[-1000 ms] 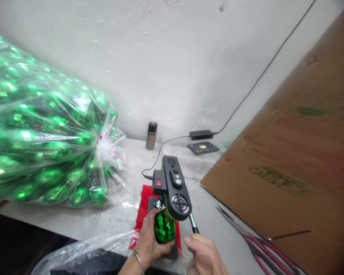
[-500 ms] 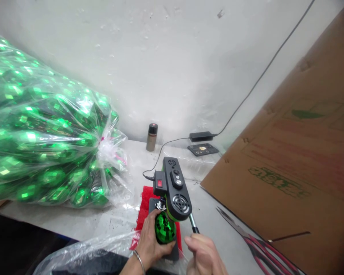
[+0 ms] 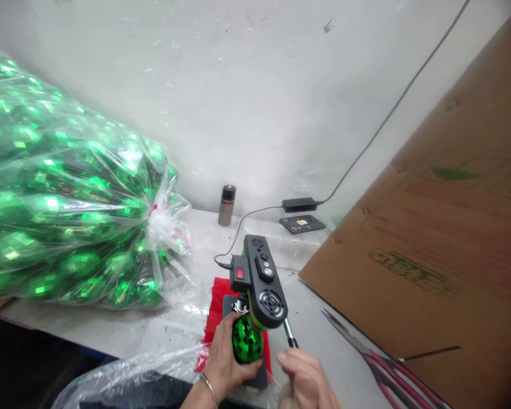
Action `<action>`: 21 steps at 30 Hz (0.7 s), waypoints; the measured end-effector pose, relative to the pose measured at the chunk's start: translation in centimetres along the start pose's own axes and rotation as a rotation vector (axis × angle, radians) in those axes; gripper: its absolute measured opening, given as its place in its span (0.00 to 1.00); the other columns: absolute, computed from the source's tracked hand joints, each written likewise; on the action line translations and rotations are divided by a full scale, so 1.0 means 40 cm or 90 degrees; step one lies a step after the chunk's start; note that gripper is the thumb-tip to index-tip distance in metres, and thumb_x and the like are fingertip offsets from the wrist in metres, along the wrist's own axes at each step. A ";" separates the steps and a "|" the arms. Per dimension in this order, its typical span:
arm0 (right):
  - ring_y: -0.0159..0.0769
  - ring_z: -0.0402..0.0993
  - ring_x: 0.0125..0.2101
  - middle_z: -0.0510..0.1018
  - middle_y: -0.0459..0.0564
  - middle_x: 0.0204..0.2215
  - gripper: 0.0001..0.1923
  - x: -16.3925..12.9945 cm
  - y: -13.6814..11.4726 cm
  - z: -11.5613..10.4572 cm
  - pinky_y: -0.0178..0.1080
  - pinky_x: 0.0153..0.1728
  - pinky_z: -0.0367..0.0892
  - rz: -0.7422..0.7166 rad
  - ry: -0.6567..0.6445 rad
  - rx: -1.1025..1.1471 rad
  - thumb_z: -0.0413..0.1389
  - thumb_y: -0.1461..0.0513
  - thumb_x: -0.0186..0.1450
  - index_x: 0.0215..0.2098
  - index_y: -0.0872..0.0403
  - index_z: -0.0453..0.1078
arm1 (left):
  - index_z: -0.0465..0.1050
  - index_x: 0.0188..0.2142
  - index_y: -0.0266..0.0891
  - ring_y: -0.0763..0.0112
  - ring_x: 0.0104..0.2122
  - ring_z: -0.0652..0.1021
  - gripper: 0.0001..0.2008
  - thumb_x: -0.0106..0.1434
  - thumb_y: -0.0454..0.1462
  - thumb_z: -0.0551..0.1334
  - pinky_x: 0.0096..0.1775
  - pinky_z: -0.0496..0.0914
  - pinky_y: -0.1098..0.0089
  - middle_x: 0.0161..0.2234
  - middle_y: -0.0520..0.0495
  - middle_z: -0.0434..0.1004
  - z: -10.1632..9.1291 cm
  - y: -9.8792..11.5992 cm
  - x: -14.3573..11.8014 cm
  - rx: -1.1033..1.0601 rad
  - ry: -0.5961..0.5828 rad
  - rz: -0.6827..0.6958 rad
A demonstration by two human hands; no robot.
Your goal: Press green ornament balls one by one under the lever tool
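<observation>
Little has moved since a second ago: both hands stay where they were, and only the view has drifted a touch, sliding the small press slightly right and down. The left hand (image 3: 225, 363) keeps its fingers curled around a green faceted bauble (image 3: 246, 344), holding it snug under the head of the black benchtop press (image 3: 262, 284). The bauble's metal cap (image 3: 239, 307) points up and away from the palm, toward the press's red switch (image 3: 239, 273), so its long axis runs from the wrist outward toward the wall. The right hand (image 3: 303, 379) is closed in a fist around the press's lever (image 3: 290, 334), a thin metal rod that slants from the fist up and leftward into the machine's rounded head.

Under the gripped bauble lies a red mat (image 3: 216, 309), poking out beyond the left fingers. Farther left of that hand bulges a big clear bag of green baubles (image 3: 68, 210), tied at its neck. Beyond the press, past both grips, stand a small spray can (image 3: 226, 205), a power adapter (image 3: 298, 204) with its cable, and a dark flat device (image 3: 302, 224). To the right of the lever hand lie red-handled scissors (image 3: 378, 358), and a cardboard sheet (image 3: 434, 238) leans behind them.
</observation>
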State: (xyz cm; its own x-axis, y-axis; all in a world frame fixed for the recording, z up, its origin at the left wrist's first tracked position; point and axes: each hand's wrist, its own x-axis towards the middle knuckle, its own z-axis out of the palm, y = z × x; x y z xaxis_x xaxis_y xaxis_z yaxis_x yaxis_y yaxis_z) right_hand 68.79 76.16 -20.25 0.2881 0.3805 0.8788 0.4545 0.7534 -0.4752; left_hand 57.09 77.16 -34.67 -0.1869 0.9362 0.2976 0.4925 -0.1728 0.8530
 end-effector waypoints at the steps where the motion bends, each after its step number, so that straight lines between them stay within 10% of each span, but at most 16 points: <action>1: 0.30 0.75 0.23 0.78 0.44 0.22 0.21 -0.003 0.004 -0.001 0.33 0.27 0.67 -0.004 0.000 0.002 0.54 0.59 0.78 0.28 0.53 0.77 | 0.69 0.63 0.37 0.41 0.59 0.81 0.42 0.49 0.38 0.77 0.62 0.77 0.40 0.59 0.32 0.80 -0.001 0.000 0.000 -0.001 -0.003 0.000; 11: 0.29 0.75 0.20 0.79 0.43 0.21 0.22 -0.085 0.073 0.008 0.35 0.32 0.75 -0.120 0.019 0.004 0.53 0.57 0.79 0.29 0.53 0.77 | 0.68 0.64 0.36 0.39 0.59 0.81 0.44 0.49 0.40 0.77 0.62 0.76 0.39 0.59 0.30 0.79 -0.012 0.004 0.003 -0.021 -0.026 -0.003; 21: 0.32 0.76 0.26 0.79 0.47 0.26 0.20 0.102 -0.142 0.013 0.34 0.30 0.70 0.315 0.000 0.032 0.60 0.52 0.74 0.29 0.53 0.80 | 0.67 0.67 0.43 0.39 0.65 0.77 0.47 0.48 0.39 0.77 0.67 0.72 0.40 0.65 0.34 0.76 -0.063 0.027 -0.044 -0.101 -0.037 -0.119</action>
State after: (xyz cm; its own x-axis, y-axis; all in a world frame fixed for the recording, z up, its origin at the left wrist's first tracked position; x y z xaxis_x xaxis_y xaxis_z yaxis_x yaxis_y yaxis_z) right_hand 66.97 73.71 -13.94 0.4590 0.6992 0.5482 0.2221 0.5071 -0.8328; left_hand 55.79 74.55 -33.21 -0.2102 0.9718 0.1070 0.3137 -0.0366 0.9488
